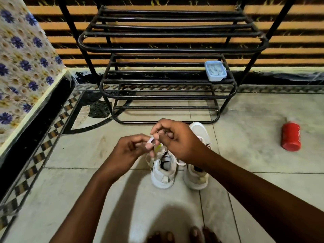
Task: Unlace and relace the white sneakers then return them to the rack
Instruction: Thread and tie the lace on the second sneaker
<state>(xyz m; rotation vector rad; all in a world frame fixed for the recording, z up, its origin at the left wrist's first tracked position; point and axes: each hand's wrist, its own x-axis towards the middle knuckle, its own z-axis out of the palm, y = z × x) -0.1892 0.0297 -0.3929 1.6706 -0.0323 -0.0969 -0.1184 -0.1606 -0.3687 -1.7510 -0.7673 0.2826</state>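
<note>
While the person crouches over the two white sneakers [178, 172] on the floor, the left hand [129, 149] and the right hand [175, 139] both pinch the pale lace [151, 141] above the left shoe. If one pinch slips, I think the lace may pull out of its eyelet. Farther back, the black rack [168, 95] holds a small blue box [215, 70], which could crowd the shoes later.

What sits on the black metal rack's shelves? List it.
Only a pale blue lidded container sits on the rack, at the right end of a middle shelf. Its contents are blurred. The other shelves show bare bars. Both white sneakers stand on the floor.
</note>
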